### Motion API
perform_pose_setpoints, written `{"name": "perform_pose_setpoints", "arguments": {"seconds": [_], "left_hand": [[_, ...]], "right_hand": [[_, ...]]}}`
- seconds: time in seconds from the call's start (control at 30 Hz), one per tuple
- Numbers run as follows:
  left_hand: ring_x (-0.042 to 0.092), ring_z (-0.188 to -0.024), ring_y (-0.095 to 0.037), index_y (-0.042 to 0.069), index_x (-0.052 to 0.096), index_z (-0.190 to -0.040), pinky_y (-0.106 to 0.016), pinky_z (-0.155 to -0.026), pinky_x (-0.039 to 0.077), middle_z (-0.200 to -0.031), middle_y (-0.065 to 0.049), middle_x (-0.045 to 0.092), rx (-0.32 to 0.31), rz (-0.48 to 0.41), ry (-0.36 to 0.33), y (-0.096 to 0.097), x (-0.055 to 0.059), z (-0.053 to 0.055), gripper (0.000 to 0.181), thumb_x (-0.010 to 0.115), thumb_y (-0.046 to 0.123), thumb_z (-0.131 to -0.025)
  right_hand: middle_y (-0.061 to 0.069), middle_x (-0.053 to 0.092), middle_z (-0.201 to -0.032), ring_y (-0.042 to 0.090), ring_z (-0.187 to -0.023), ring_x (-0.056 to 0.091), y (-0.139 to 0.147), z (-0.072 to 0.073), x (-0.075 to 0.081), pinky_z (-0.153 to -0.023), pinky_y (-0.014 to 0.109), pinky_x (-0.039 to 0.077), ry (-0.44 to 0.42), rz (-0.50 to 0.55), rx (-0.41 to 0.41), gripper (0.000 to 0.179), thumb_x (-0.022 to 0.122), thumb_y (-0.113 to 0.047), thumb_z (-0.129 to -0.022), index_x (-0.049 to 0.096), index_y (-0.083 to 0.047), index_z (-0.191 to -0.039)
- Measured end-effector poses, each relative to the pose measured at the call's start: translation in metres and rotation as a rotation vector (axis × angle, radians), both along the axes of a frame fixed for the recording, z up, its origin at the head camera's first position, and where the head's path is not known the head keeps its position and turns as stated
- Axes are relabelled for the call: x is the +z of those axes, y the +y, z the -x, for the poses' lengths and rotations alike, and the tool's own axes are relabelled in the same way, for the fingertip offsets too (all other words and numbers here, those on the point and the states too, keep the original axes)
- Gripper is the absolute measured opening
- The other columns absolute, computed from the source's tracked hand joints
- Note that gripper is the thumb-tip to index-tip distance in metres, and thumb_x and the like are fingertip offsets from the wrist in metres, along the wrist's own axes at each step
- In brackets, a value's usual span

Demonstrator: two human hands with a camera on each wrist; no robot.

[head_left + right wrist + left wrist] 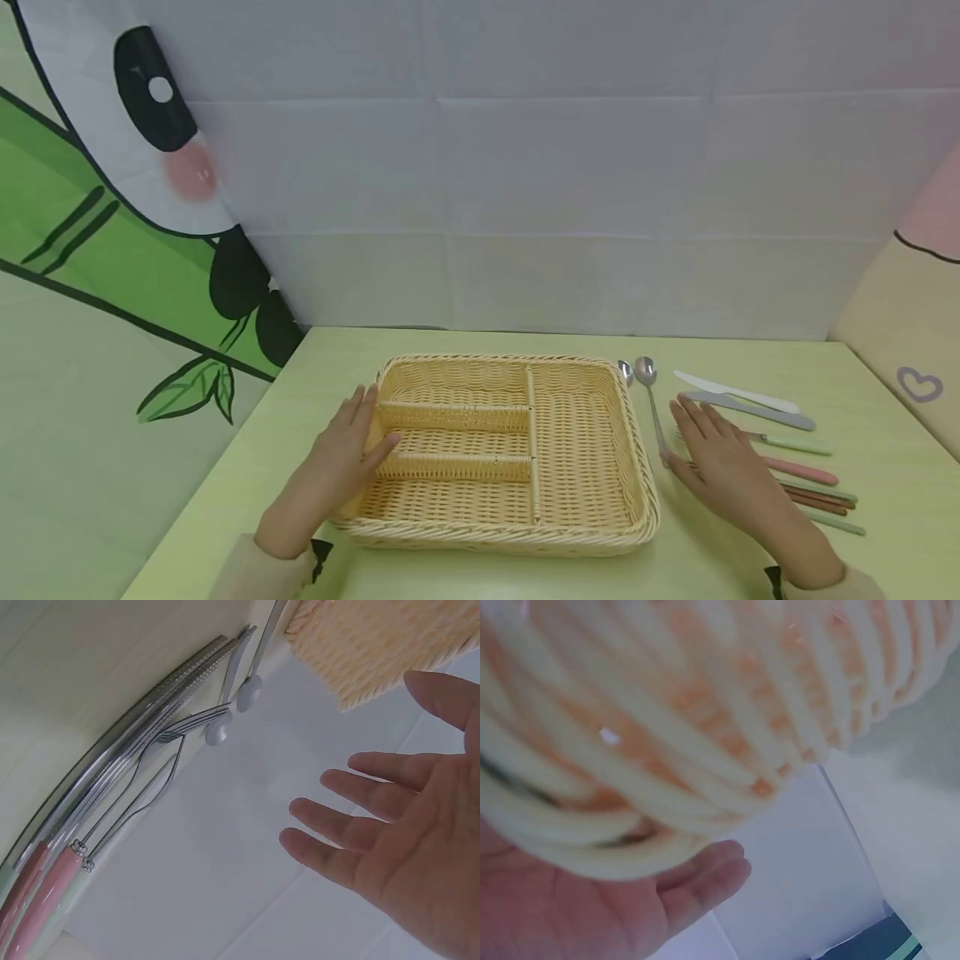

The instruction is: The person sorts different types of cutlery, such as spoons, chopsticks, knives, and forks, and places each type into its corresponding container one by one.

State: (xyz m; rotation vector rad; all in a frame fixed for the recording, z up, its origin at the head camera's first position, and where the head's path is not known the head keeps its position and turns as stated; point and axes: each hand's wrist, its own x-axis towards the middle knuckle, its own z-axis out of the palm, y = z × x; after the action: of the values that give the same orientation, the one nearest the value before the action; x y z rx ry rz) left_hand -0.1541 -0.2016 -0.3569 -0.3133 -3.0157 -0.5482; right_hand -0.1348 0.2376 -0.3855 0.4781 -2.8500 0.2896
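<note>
A shallow woven wicker basket [585,450] with four sides stands on the table, split by dividers into several compartments. My left hand [337,458] rests at its left rim, fingers straight and thumb over the edge. The left wrist view shows the palm beside the outer weave [705,712]. To the basket's right, my right hand [723,471] is spread flat above the cutlery, holding nothing. Under and around it lie a long spoon [646,372], a pink-handled fork [56,889], a green-handled fork [798,445] and brown chopsticks [817,500]. The hand hides part of them.
A white knife [765,401] and a grey knife [780,415] lie beyond the right hand. Another spoon [626,372] sits against the basket's right side. Pale green chopsticks [836,523] lie nearer the front. A pale hanging cloth [562,208] stands behind the table [450,340].
</note>
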Motion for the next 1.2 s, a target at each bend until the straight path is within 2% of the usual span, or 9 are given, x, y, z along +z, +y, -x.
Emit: {"name": "perform_pose_setpoints", "arguments": {"seconds": [0.17, 0.33, 0.5, 0.63, 0.73, 0.87, 1.0, 1.2], "left_hand": [[0.023, -0.131, -0.048, -0.006, 0.013, -0.143, -0.061, -0.097, 0.031, -0.147, -0.031, 0.014, -0.009, -0.003, -0.017, -0.006, 0.0, 0.001, 0.071, 0.048, 0.032, -0.095], [0.028, -0.129, -0.048, -0.01, 0.02, -0.14, -0.059, -0.097, 0.032, -0.142, -0.034, 0.023, -0.019, 0.019, 0.035, -0.01, -0.003, 0.002, 0.061, 0.047, 0.021, -0.095], [0.032, -0.127, -0.048, -0.013, 0.025, -0.137, -0.058, -0.098, 0.033, -0.139, -0.034, 0.029, -0.031, 0.013, 0.066, -0.012, -0.007, 0.004, 0.055, 0.046, 0.017, -0.096], [0.035, -0.125, -0.048, -0.015, 0.027, -0.136, -0.057, -0.097, 0.035, -0.137, -0.035, 0.033, -0.05, 0.0, 0.082, -0.013, -0.01, 0.006, 0.053, 0.046, 0.013, -0.095], [0.038, -0.123, -0.047, -0.015, 0.028, -0.135, -0.056, -0.095, 0.037, -0.135, -0.035, 0.036, -0.059, -0.006, 0.091, -0.014, -0.011, 0.006, 0.052, 0.047, 0.011, -0.094], [0.041, -0.121, -0.047, -0.016, 0.029, -0.134, -0.055, -0.094, 0.039, -0.132, -0.035, 0.038, -0.056, -0.003, 0.096, -0.014, -0.012, 0.008, 0.05, 0.047, 0.008, -0.094], [0.043, -0.119, -0.047, -0.016, 0.03, -0.133, -0.053, -0.093, 0.04, -0.132, -0.035, 0.039, -0.041, 0.015, 0.091, -0.014, -0.012, 0.009, 0.047, 0.045, 0.004, -0.093], [0.042, -0.12, -0.046, -0.017, 0.026, -0.135, -0.052, -0.093, 0.04, -0.131, -0.035, 0.038, -0.028, 0.046, 0.059, -0.013, -0.012, 0.01, 0.046, 0.039, 0.001, -0.094]], "right_hand": [[0.031, 0.036, -0.136, 0.052, -0.117, 0.04, -0.003, 0.007, -0.003, -0.087, 0.061, 0.039, 0.006, 0.038, 0.026, 0.059, 0.059, -0.024, -0.089, 0.038, 0.011, -0.131], [0.034, 0.043, -0.126, 0.054, -0.106, 0.046, -0.006, 0.014, -0.006, -0.08, 0.057, 0.045, 0.006, 0.065, 0.043, 0.054, 0.063, -0.017, -0.086, 0.043, 0.016, -0.124], [0.028, 0.056, -0.102, 0.044, -0.091, 0.055, -0.007, 0.024, -0.011, -0.077, 0.053, 0.046, 0.051, 0.031, 0.053, 0.044, 0.066, -0.012, -0.082, 0.052, 0.017, -0.111], [0.022, 0.058, -0.087, 0.034, -0.077, 0.058, -0.006, 0.033, -0.016, -0.063, 0.045, 0.045, 0.054, -0.014, 0.034, 0.035, 0.068, -0.011, -0.079, 0.057, 0.014, -0.101], [0.018, 0.057, -0.081, 0.029, -0.07, 0.057, -0.005, 0.039, -0.02, -0.054, 0.037, 0.041, 0.014, -0.024, 0.009, 0.03, 0.068, -0.01, -0.078, 0.059, 0.012, -0.097], [0.013, 0.056, -0.074, 0.022, -0.064, 0.054, -0.002, 0.045, -0.023, -0.048, 0.029, 0.035, -0.057, -0.027, -0.008, 0.021, 0.067, -0.01, -0.079, 0.06, 0.007, -0.088], [0.008, 0.053, -0.068, 0.017, -0.06, 0.049, 0.0, 0.052, -0.026, -0.047, 0.027, 0.034, -0.118, -0.032, -0.008, 0.014, 0.067, -0.009, -0.079, 0.058, 0.001, -0.076], [0.005, 0.047, -0.061, 0.015, -0.055, 0.042, -0.002, 0.057, -0.026, -0.049, 0.026, 0.035, -0.202, 0.021, -0.005, 0.019, 0.063, -0.005, -0.079, 0.052, -0.002, -0.065]]}}
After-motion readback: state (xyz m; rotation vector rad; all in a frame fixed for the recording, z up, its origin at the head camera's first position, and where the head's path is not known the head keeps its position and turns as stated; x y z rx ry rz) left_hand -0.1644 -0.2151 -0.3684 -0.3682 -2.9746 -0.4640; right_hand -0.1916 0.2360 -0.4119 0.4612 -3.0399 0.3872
